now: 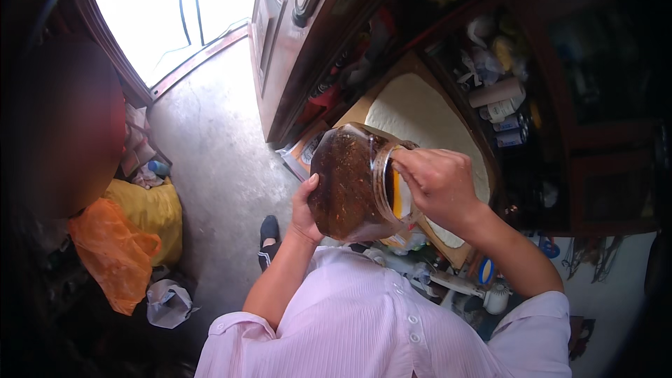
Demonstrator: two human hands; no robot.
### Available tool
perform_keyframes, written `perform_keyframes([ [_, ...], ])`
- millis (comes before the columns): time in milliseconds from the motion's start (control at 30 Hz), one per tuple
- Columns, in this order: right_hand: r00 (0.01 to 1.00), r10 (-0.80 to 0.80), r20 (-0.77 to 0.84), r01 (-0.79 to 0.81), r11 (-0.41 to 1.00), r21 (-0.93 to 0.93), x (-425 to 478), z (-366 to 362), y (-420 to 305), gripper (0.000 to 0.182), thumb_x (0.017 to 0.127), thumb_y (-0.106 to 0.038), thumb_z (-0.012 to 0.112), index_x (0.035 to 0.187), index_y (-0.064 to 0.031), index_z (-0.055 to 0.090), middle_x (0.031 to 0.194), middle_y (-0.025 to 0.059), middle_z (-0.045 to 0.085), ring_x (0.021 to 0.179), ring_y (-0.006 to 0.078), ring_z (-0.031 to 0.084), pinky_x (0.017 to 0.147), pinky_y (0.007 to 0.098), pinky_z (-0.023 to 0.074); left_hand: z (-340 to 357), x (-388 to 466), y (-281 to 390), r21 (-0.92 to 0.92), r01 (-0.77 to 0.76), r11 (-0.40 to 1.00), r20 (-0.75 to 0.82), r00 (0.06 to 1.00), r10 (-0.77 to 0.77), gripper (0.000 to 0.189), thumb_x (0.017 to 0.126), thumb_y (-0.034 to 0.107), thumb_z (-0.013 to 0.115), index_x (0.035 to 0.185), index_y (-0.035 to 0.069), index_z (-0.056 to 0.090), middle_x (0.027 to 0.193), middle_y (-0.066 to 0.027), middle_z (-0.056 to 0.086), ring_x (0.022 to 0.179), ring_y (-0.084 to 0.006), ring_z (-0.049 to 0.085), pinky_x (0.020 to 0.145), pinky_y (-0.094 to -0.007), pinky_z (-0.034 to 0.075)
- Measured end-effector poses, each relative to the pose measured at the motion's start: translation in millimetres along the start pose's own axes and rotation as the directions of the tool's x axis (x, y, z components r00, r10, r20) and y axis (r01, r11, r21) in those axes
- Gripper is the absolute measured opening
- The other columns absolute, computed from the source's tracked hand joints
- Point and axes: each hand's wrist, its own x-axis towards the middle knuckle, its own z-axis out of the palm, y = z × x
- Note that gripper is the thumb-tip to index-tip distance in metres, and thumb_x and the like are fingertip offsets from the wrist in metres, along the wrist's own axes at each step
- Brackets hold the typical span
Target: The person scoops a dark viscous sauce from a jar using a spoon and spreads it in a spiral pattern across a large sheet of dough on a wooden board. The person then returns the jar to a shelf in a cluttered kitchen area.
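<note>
A large glass jar [344, 184] of dark reddish-brown oily sauce with flakes lies tilted in front of my chest, mouth to the right. My left hand [308, 210] supports its base end, thumb up along the side. My right hand [438, 181] is closed at the jar's rim, its fingertips pinched on the edge; whether a utensil is also in it is hidden. Orange-yellow oil [397, 194] shows inside the mouth. Behind and below the jar, a broad sheet of rolled white dough [420, 102] lies on a wooden board [362, 107].
Shelves with paper rolls and cans [504, 115] stand at the right. A wooden door [294, 37] stands ajar by a bright doorway. Left on the concrete floor [210, 178] are a yellow sack [163, 215], an orange plastic bag [113, 252] and a white bag [169, 302].
</note>
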Motion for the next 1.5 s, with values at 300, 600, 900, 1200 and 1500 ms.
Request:
perform_keyframes([
  [300, 0.975, -0.058, 0.216, 0.05, 0.998, 0.044, -3, -5, -13, 0.007, 0.068, -0.006, 0.057, 0.069, -0.0085, 0.051, 0.061, 0.0076, 0.057, 0.058, 0.0262, 0.06, 0.051, 0.0374, 0.0466, 4, -1, -2, 0.023, -0.052, 0.998, -0.017, 0.998, 0.052, 0.054, 0.085, 0.038, 0.051, 0.126, 0.002, 0.047, 0.121, -0.0168, 0.055, 0.109, -0.031, 0.055, 0.097, -0.0447, 0.041],
  [600, 0.93, -0.038, 0.366, 0.023, 0.999, 0.046, -17, -26, -18, 0.007, 0.066, -0.007, 0.06, 0.072, -0.0079, 0.057, 0.066, 0.0089, 0.062, 0.064, 0.026, 0.064, 0.055, 0.0366, 0.0494, 12, -2, -3, 0.025, -0.079, 0.997, 0.128, 0.989, 0.076, 0.047, 0.089, 0.035, 0.049, 0.123, 0.002, 0.05, 0.12, -0.0144, 0.056, 0.107, -0.029, 0.054, 0.098, -0.0399, 0.04],
  [900, 0.97, -0.129, 0.205, 0.18, 0.95, -0.256, -6, -31, -7, 0.004, 0.07, -0.01, 0.057, 0.07, -0.0078, 0.054, 0.063, 0.0062, 0.059, 0.061, 0.0206, 0.063, 0.056, 0.0314, 0.0456, 5, -2, -6, 0.095, -0.096, 0.991, 0.077, 0.993, 0.088, 0.054, 0.085, 0.037, 0.052, 0.127, 0.003, 0.046, 0.123, -0.0148, 0.054, 0.112, -0.0313, 0.052, 0.099, -0.0432, 0.039],
  [1200, 0.899, 0.044, 0.437, 0.033, 0.986, -0.166, -22, -22, -3, 0.008, 0.065, -0.006, 0.058, 0.072, -0.0046, 0.061, 0.066, 0.0133, 0.064, 0.062, 0.0262, 0.065, 0.055, 0.0361, 0.0483, 1, -1, -5, 0.152, -0.105, 0.983, 0.056, 0.994, 0.098, 0.05, 0.087, 0.036, 0.051, 0.124, 0.003, 0.048, 0.123, -0.014, 0.054, 0.112, -0.0293, 0.052, 0.099, -0.0419, 0.039],
  [1500, 0.815, 0.173, 0.553, -0.137, 0.985, -0.106, -20, -23, -3, 0.013, 0.068, -0.007, 0.056, 0.077, -0.0017, 0.064, 0.065, 0.0165, 0.063, 0.061, 0.0306, 0.064, 0.054, 0.0406, 0.0482, -4, 5, -3, 0.125, -0.093, 0.988, -0.017, 0.995, 0.096, 0.048, 0.089, 0.038, 0.049, 0.122, 0.004, 0.051, 0.12, -0.0123, 0.057, 0.11, -0.0283, 0.053, 0.098, -0.0425, 0.04],
])
